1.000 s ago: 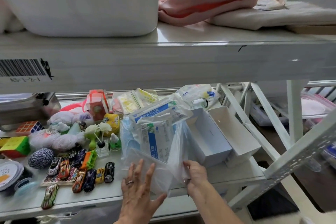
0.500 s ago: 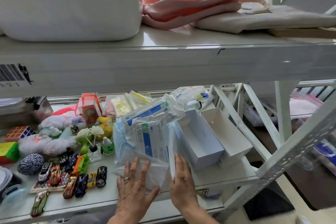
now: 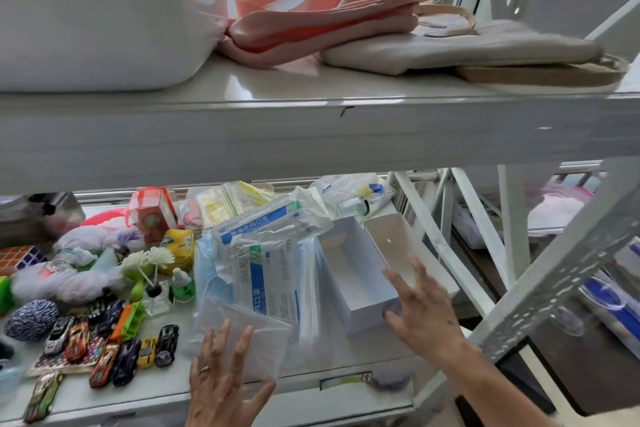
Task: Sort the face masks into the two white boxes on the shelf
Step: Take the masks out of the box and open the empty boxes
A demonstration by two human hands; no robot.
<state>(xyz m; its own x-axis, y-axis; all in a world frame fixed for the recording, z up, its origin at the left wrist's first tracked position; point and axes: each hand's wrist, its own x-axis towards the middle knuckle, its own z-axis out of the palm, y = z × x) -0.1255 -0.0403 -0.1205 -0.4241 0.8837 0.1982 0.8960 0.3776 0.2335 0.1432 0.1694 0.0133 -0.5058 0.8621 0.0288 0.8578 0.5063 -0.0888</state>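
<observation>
The left hand (image 3: 221, 381), fingers spread wide, partly hides a clear mask packet (image 3: 242, 329) at the shelf's (image 3: 166, 388) front edge (print unreadable); the right hand (image 3: 424, 308), open, touches the nearer white box (image 3: 356, 274).

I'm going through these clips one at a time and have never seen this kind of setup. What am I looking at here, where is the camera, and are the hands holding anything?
There is no machine: a person works with bare hands, and one wide-angle camera on their head looks forward and down. You see a white shelf from the person's own viewpoint. In the middle lies a pile of face masks in clear packets. Right of it stand two white boxes, side by side, open, and both look empty. Left of the pile is unrelated clutter: toy cars, a ball of string, a puzzle cube. The left hand, fingers spread, rests on the near clear packet; the right hand is open at the near end of the boxes. Neither hand clearly grips anything. The shelf above carries a white bin and folded cloth bags.
</observation>
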